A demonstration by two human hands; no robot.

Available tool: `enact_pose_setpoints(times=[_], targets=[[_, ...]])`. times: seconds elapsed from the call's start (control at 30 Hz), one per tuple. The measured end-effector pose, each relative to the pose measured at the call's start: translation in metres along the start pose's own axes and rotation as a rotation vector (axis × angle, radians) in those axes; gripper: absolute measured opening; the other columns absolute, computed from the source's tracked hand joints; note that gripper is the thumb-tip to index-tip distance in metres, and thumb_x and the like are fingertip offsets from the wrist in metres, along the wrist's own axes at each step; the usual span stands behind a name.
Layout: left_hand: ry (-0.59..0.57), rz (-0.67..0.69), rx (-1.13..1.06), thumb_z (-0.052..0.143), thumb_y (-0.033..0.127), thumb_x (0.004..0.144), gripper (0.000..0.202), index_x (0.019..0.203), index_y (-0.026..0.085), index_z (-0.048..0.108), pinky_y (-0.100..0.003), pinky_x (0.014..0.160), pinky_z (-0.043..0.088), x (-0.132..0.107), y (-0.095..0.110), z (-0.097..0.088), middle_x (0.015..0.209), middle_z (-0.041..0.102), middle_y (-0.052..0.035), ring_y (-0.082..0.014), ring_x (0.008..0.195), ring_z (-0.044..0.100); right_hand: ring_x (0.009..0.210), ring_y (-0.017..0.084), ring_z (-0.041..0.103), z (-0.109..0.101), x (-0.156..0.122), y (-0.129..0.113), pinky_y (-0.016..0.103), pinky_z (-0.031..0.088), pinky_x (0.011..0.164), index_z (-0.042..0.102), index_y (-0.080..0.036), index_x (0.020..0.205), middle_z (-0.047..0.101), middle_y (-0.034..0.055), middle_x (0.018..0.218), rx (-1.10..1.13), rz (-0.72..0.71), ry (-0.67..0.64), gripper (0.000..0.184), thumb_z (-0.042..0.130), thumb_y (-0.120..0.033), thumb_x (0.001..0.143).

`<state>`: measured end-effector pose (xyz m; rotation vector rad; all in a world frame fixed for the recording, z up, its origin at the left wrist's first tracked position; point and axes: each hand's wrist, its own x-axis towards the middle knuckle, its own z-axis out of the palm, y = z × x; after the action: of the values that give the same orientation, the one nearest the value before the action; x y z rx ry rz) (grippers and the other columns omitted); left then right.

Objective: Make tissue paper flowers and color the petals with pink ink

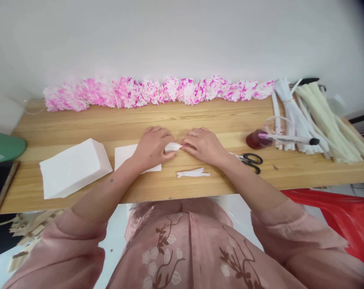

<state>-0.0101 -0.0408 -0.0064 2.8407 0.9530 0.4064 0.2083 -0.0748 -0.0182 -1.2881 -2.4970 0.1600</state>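
Between my two hands, just above the wooden table, is a bundle of folded white paper (172, 147), gathered narrow at its middle. My left hand (153, 147) is closed round its left part. The fingers of my right hand (203, 146) pinch the gathered spot, where a thin reddish line shows; the rest of the paper there is hidden under the hand. A flat white paper sheet (124, 154) lies partly under my left wrist. Nearer the front edge are a few narrow white paper strips (194, 173). Black-handled scissors (251, 159) lie beside my right forearm, their blades partly hidden.
A thick white paper stack (72, 168) lies at left. Pink-and-white paper flowers (169, 91) line the wall. On the right stand a cup of dark red liquid (256, 139) with a marker (290, 139) across it, and bundles of white strips (293, 112) and cream strips (326, 120).
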Motion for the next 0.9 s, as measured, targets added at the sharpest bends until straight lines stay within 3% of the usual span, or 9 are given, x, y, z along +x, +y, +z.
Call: enact_pose_setpoints(times=[0.17,0.33,0.53,0.9], targets=[[0.003,0.030,0.035,0.053,0.031,0.089,0.021,0.087,0.018,0.069,-0.040,0.083,0.038,0.006,0.007,0.009,0.086,0.067,-0.0072,-0.0234,0.085,0.056,0.085,0.021,0.058,0.001,0.001,-0.001,0.033,0.032,0.074,0.069,-0.018,0.091,0.070,0.0074,0.090,0.004,-0.005,0.018,0.024,0.054,-0.037,0.093],[0.015,0.022,0.029,0.052,0.025,0.087,0.019,0.087,0.018,0.070,-0.040,0.081,0.038,0.004,0.005,0.011,0.083,0.067,-0.0064,-0.0232,0.083,0.057,0.089,0.021,0.061,-0.016,-0.006,0.011,0.032,0.038,0.079,0.070,-0.018,0.098,0.071,0.0071,0.096,0.131,-0.006,-0.029,0.023,0.058,-0.037,0.091],[0.040,0.022,0.035,0.052,0.025,0.087,0.019,0.086,0.019,0.070,-0.040,0.081,0.038,0.001,0.002,0.011,0.084,0.068,-0.0068,-0.0234,0.083,0.057,0.093,0.022,0.062,-0.033,-0.018,0.027,0.033,0.043,0.082,0.071,-0.020,0.099,0.072,0.0068,0.098,0.215,0.110,0.088,0.025,0.058,-0.039,0.090],[0.024,0.024,0.033,0.052,0.026,0.088,0.021,0.087,0.018,0.071,-0.040,0.080,0.038,0.002,0.002,0.011,0.084,0.068,-0.0070,-0.0235,0.083,0.057,0.093,0.024,0.061,-0.028,-0.014,0.019,0.035,0.043,0.083,0.068,-0.019,0.101,0.070,0.0080,0.098,0.195,0.052,0.009,0.025,0.063,-0.039,0.086]])
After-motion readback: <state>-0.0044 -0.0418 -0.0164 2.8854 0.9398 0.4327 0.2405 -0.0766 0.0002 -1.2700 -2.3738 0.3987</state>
